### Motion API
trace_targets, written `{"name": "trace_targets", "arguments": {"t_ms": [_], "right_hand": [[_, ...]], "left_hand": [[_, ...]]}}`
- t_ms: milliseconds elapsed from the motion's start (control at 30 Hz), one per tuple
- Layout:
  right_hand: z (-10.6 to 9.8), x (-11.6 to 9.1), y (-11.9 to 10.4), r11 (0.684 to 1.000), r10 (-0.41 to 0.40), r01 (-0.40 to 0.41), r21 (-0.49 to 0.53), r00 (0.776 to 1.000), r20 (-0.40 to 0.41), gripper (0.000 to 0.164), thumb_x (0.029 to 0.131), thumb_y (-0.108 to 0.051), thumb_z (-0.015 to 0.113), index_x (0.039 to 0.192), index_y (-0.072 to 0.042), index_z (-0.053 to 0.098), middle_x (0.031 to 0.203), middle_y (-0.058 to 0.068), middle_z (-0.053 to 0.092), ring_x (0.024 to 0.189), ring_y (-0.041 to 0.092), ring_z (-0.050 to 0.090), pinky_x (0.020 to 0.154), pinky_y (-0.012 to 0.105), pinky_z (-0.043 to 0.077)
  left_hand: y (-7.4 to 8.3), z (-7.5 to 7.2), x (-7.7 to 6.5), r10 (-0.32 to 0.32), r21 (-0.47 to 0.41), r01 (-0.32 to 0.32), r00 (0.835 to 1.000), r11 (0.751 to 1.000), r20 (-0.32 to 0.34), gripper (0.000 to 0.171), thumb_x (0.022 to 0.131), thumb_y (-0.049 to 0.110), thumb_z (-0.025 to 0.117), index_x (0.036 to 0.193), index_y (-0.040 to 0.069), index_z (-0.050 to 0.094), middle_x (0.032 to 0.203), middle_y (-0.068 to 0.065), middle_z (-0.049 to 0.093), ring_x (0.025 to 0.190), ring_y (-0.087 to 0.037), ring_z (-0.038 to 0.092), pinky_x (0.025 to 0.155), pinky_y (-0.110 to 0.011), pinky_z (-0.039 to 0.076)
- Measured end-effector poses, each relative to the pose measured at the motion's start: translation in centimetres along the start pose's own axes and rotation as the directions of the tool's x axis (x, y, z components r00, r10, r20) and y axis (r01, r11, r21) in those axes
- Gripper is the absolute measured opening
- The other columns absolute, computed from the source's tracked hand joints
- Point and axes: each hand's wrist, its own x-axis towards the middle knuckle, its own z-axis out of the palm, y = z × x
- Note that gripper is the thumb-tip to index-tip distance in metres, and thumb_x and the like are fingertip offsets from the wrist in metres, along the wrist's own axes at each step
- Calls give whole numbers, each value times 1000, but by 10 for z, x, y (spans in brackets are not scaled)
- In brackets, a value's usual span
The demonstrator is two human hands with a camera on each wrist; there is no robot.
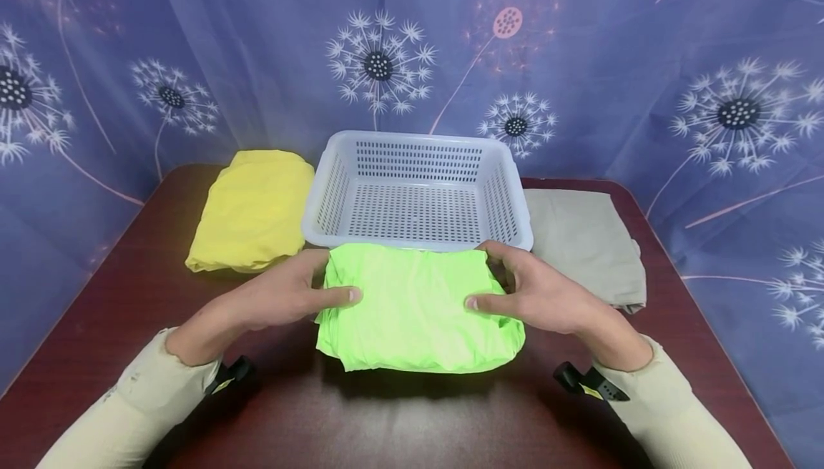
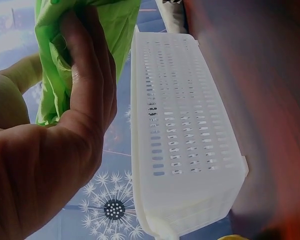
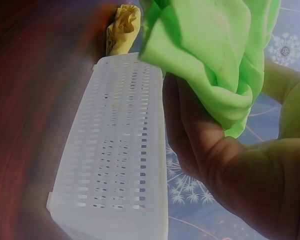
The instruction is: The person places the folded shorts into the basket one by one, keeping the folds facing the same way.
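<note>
A folded bright green cloth (image 1: 418, 312) is held up off the table in front of the basket. My left hand (image 1: 283, 294) grips its left side, thumb on top and fingers underneath. On the opposite side my right hand (image 1: 543, 290) grips it the same way. In the left wrist view the fingers (image 2: 87, 85) curl against the green fabric (image 2: 122, 30). The right wrist view shows green folds (image 3: 210, 50) bunched between thumb and fingers. Just beyond the cloth stands a white perforated plastic basket (image 1: 415, 240), with nothing inside it.
A folded yellow cloth (image 1: 257, 211) lies left of the basket. To the right of it lies a folded grey cloth (image 1: 582, 240). Everything stands on a dark red-brown table (image 1: 412, 426), backed by a blue dandelion-patterned curtain (image 1: 270, 40).
</note>
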Motion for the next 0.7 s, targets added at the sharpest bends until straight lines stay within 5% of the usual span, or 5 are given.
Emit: {"name": "trace_targets", "arguments": {"t_ms": [167,300,700], "right_hand": [[-1,2,-1,999,3,-3,40,1000,10,63,92,-25,86,146,-18,55,109,8,63,85,27,60,73,36,56],[-2,3,-1,999,4,-5,42,1000,8,60,92,-24,85,144,-16,56,100,11,59,83,27,58,71,35,55],[-4,10,-4,994,27,-30,105,999,28,59,93,-21,84,144,-17,54,130,7,63,102,30,68,79,42,61]], "left_hand": [[-1,-2,4,31,-54,-30,999,998,14,49,107,16,66,154,15,51,130,-6,73,100,-30,76,89,-44,62],[0,-3,6,35,-55,-34,999,998,11,52,106,15,66,156,16,49,138,-4,69,105,-27,74,93,-42,61],[0,-7,10,7,-130,-3,1000,992,27,42,107,14,65,148,7,56,128,-11,73,102,-32,76,87,-48,63]]}}
